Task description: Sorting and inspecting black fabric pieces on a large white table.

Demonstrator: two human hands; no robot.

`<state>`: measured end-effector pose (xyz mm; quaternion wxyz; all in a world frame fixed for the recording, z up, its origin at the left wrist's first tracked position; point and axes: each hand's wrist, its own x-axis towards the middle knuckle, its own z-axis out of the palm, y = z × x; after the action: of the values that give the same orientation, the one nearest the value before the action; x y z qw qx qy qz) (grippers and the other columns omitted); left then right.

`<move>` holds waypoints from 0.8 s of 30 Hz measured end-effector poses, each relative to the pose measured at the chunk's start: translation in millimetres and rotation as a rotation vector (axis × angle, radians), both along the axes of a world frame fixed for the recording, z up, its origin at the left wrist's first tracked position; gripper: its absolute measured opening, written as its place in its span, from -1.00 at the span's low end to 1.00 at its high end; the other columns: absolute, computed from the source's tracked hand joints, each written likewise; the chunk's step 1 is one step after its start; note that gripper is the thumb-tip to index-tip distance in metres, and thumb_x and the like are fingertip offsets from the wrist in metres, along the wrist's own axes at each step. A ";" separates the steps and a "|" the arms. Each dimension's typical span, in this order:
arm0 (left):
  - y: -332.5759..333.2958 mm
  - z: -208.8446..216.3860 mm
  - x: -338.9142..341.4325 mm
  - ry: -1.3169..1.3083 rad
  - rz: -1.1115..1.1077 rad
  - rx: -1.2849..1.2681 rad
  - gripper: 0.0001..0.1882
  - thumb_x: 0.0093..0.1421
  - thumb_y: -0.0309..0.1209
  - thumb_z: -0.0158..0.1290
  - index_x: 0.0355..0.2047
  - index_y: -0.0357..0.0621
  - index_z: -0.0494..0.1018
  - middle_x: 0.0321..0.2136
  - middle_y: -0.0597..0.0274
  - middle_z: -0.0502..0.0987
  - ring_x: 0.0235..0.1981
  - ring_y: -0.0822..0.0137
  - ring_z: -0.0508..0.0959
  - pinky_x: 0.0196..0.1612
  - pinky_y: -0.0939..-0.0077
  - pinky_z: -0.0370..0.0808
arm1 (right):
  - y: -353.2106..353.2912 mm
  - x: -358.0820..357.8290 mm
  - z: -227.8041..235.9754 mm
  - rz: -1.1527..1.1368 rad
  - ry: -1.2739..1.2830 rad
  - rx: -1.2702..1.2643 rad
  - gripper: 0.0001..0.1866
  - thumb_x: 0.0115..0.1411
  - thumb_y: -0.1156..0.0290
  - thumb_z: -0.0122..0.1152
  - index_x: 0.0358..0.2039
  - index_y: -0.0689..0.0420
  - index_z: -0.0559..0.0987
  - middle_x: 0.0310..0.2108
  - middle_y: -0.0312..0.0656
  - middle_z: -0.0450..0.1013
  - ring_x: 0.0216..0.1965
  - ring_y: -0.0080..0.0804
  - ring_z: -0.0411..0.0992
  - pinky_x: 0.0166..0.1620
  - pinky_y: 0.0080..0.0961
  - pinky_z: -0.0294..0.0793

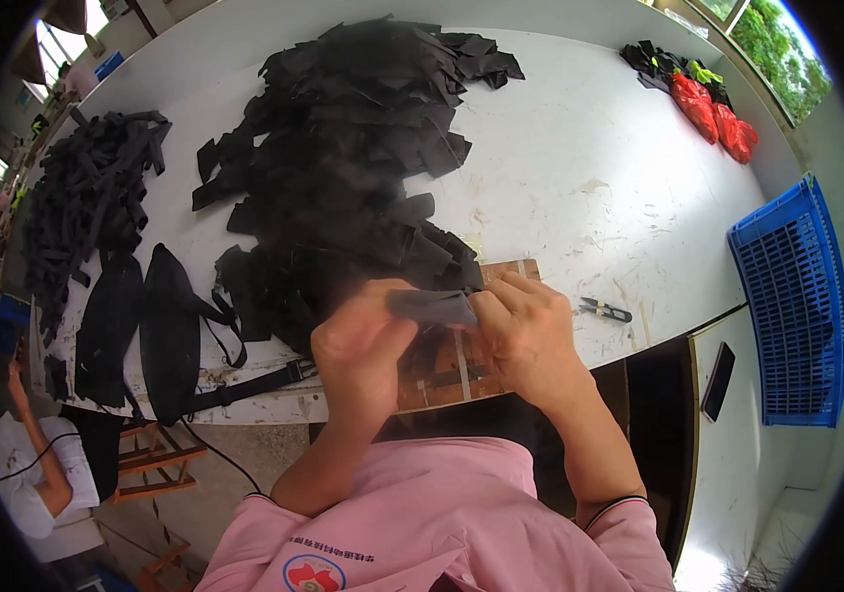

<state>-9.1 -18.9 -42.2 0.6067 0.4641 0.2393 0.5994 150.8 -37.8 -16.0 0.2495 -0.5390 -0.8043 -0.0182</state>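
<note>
Between my two hands is a dark grey fabric strip [434,307], held just above the front of the white table. My left hand [363,331] is closed on its left end. The fingers of my right hand [523,321] pinch the right end, and the fingertips partly hide the cloth there. Below the hands lies a brown board [441,383], with what looks like pale tape across it. A large heap of black fabric pieces [343,148] spreads from beside my left hand to the far side of the table. Thread snips [606,310] lie right of my right hand.
Rolled dark strips [96,178] are piled at the left. Nearer lie black pouch-like bags [167,326] and a strap with a buckle [256,386]. Red plastic bags [708,113] sit far right, above a blue crate [797,306] and a phone [718,382]. A co-worker [47,464] is lower left.
</note>
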 end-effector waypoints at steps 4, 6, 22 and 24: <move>8.2 -17.5 16.1 -0.037 -0.171 -0.020 -0.84 0.02 -0.53 0.09 -0.35 -0.27 0.42 -0.30 0.07 0.46 -0.19 0.32 0.40 -0.08 0.44 0.33 | -2.6 5.6 -51.3 -0.013 0.262 -0.092 -0.77 -0.15 0.33 0.24 -0.67 0.12 0.36 -0.69 -0.29 0.30 -0.60 -0.35 0.34 -0.59 -0.42 0.31; 19.1 -6.3 17.5 0.054 -0.356 -0.025 -0.81 -0.01 -0.52 0.12 -0.35 -0.28 0.43 -0.30 0.10 0.46 -0.25 0.35 0.43 -0.17 0.52 0.40 | -2.3 5.6 -41.4 0.015 0.244 -0.053 -0.80 -0.14 0.36 0.23 -0.64 0.13 0.39 -0.67 -0.27 0.31 -0.60 -0.32 0.34 -0.60 -0.41 0.31; 32.7 12.2 24.9 0.789 -0.334 0.329 -0.89 -0.03 -0.53 0.13 -0.49 -0.30 0.44 -0.45 0.23 0.45 -0.48 0.53 0.41 -0.40 0.67 0.35 | -4.9 0.1 -85.8 0.011 0.748 -0.216 -0.85 0.02 0.39 0.11 -0.41 0.17 0.46 -0.57 -0.07 0.39 -0.56 -0.10 0.37 -0.52 -0.39 0.35; 23.0 22.8 25.0 0.459 -0.318 0.123 -0.86 -0.01 -0.50 0.13 -0.45 -0.31 0.44 -0.46 0.21 0.47 -0.45 0.53 0.44 -0.35 0.71 0.37 | -3.8 4.8 -80.1 0.058 0.686 -0.276 -0.85 0.01 0.38 0.12 -0.43 0.17 0.45 -0.57 -0.08 0.39 -0.56 -0.11 0.37 -0.52 -0.36 0.35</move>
<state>16.0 4.1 -19.4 0.5938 0.6553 0.2581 0.3891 155.6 -41.6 -96.1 0.4301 -0.5191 -0.6837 0.2794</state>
